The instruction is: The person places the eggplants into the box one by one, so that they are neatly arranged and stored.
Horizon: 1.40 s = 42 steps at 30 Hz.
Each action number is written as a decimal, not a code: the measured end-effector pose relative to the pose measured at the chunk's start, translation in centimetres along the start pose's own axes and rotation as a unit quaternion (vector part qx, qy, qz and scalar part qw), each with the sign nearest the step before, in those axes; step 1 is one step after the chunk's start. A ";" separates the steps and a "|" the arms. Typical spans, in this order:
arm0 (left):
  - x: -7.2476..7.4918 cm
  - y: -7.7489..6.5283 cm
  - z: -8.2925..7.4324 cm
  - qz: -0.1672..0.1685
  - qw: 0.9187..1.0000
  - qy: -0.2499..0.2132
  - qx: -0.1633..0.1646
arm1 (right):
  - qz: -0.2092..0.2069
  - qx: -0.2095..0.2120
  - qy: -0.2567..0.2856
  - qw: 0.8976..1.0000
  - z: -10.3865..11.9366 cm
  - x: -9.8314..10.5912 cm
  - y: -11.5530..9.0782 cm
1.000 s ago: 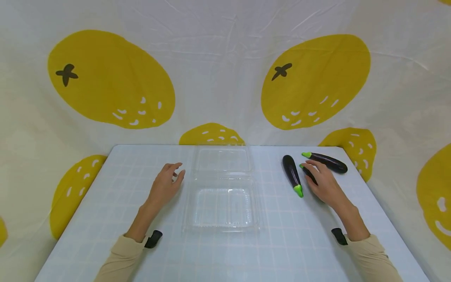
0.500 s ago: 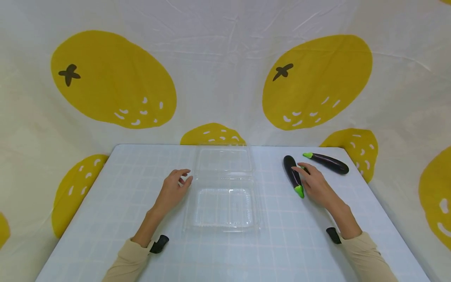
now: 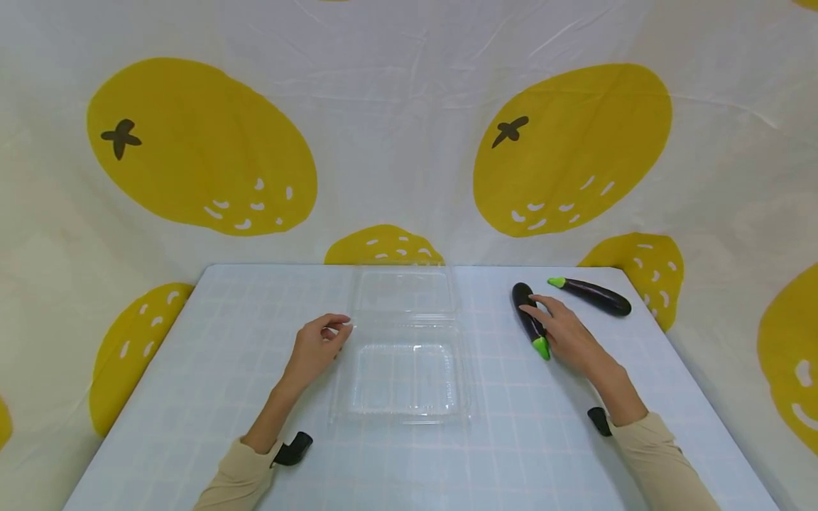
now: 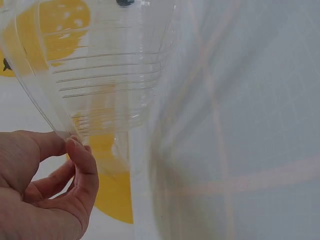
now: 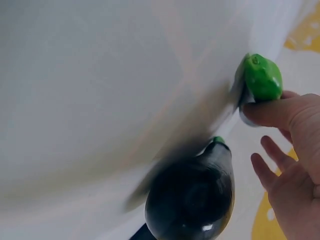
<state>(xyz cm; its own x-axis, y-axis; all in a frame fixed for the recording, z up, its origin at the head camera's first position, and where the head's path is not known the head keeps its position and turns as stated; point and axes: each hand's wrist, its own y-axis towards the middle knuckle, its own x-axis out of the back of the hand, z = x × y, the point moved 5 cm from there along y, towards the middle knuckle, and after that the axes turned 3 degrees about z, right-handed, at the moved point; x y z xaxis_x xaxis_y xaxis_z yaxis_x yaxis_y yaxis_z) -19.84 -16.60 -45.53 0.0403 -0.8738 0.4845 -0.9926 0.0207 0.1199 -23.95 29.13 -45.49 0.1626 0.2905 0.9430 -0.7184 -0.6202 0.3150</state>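
Observation:
A clear plastic clamshell container [image 3: 402, 376] lies opened out in the middle of the table, its lid toward the wall. My left hand [image 3: 316, 348] is at its left side; the left wrist view shows thumb and forefinger pinching the container's rim [image 4: 65, 127]. At the right, my right hand [image 3: 569, 337] has thumb and fingers about the left dark eggplant [image 3: 528, 328], just behind its green stem [image 5: 262, 77] in the right wrist view. A second eggplant [image 5: 192, 195] lies under that hand, hidden from the head camera.
A third eggplant [image 3: 594, 297] lies near the back right corner of the table. Behind the pale checked table [image 3: 255, 298] hangs a white cloth [image 3: 396, 142] printed with yellow fruit.
My right hand has moved left from the middle eggplant to the left one. My left hand has come right to the container's edge, its fingertips closing together. The eggplants and container look unmoved.

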 end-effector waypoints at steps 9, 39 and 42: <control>-0.2 -0.3 0.6 0.022 0.998 -0.042 0.037 | 0.011 0.013 -0.018 1.000 0.2 -0.3 0.6; -0.3 -0.1 0.5 0.036 0.995 -0.066 0.066 | -0.009 0.021 -0.033 0.999 1.0 -0.3 2.5; -0.2 -0.1 0.6 0.038 0.995 -0.059 0.071 | -0.009 0.013 -0.025 1.000 1.3 -0.2 2.5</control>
<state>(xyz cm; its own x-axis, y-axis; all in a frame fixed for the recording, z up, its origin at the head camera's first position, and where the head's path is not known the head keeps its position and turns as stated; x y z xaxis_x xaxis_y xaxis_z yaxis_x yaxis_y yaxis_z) -19.82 -16.73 -46.10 -0.0414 -0.9238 0.3805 -0.9988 0.0276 -0.0416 -24.87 26.61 -44.72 0.2101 0.2655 0.9410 -0.6973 -0.6339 0.3345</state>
